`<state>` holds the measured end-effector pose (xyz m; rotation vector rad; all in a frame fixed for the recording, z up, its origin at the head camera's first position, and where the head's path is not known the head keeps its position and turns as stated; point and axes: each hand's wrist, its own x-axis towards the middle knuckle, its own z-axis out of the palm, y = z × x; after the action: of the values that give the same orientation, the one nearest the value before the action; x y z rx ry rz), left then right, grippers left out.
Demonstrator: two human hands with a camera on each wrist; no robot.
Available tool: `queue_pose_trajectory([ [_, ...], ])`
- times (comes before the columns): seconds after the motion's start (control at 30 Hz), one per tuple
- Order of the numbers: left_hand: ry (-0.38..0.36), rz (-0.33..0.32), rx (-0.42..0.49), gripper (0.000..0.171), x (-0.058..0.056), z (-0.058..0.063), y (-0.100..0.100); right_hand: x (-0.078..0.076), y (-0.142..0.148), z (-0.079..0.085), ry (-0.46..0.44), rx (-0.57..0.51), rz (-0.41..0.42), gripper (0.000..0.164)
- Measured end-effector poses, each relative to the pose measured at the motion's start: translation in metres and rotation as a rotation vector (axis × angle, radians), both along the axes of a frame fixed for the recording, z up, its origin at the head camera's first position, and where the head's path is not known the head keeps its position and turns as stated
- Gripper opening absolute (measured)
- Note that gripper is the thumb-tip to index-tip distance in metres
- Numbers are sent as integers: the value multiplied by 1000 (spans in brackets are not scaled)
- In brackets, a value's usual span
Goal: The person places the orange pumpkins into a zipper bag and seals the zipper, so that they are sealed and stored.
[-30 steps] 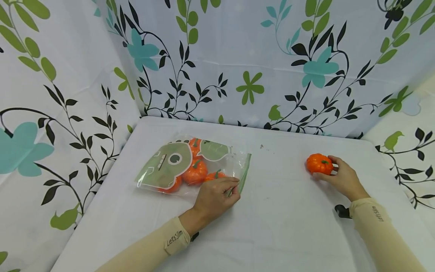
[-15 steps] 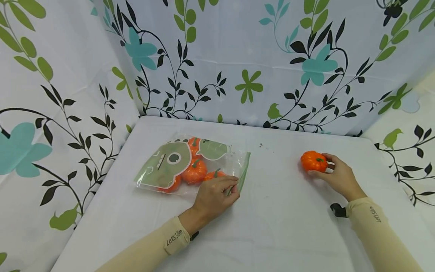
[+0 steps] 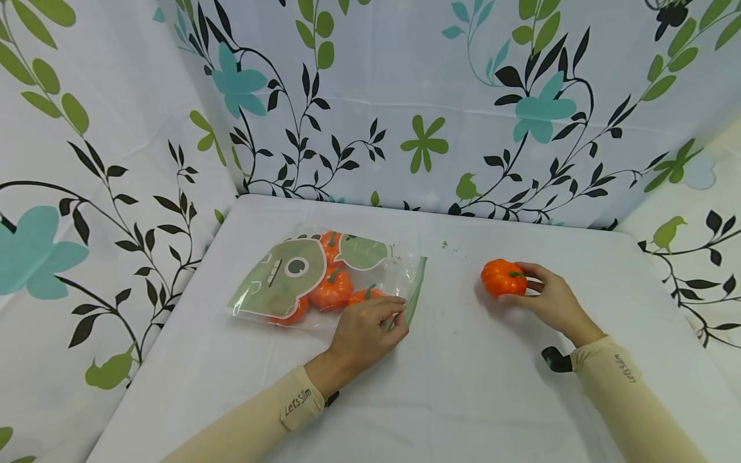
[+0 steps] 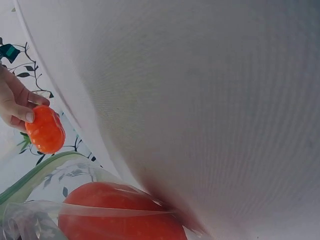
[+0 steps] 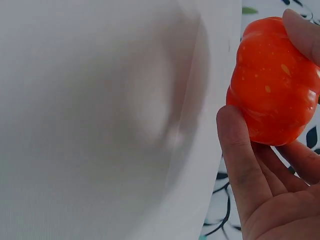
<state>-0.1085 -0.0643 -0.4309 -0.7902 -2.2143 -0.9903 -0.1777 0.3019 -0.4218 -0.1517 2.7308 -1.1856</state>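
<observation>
A clear zip bag with a green cartoon print lies on the table, several small orange pumpkins inside it. Near its green zip edge, my left hand pinches the bag between thumb and fingers. Farther right, my right hand grips a loose orange pumpkin with a green stem. In the right wrist view, thumb and fingers press opposite sides of this pumpkin, which is held off the table. One bagged pumpkin and the green zip edge fill the lower left wrist view.
Under everything is a white-covered table. A patterned curtain with leaves and flowers hangs behind and at both sides. Small dark specks mark the table near its back edge. A black device sits at the right wrist.
My right hand has moved left with the pumpkin, towards the bag. The left hand and the bag have stayed in place.
</observation>
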Motion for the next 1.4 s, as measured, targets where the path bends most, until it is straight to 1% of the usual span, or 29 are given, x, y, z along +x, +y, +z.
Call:
queue_pose_trajectory([
  [0.33,-13,-6,16,16,0,1,0,8,-54,-4,-22,-93,127,84],
  [0.67,-7,-11,19,18,1,2,-1,12,-99,-11,-41,-157,169,82],
  [0.9,-7,-22,36,16,0,0,0,13,-123,-14,-29,-209,191,81],
  [1.2,1,-34,39,16,0,0,-1,11,-145,-17,1,-187,210,86],
  [1.3,3,-32,38,16,-1,0,-1,9,-150,-20,28,-172,207,85],
  [1.4,13,-28,42,17,-1,-1,-2,7,-153,-22,71,-140,193,79],
])
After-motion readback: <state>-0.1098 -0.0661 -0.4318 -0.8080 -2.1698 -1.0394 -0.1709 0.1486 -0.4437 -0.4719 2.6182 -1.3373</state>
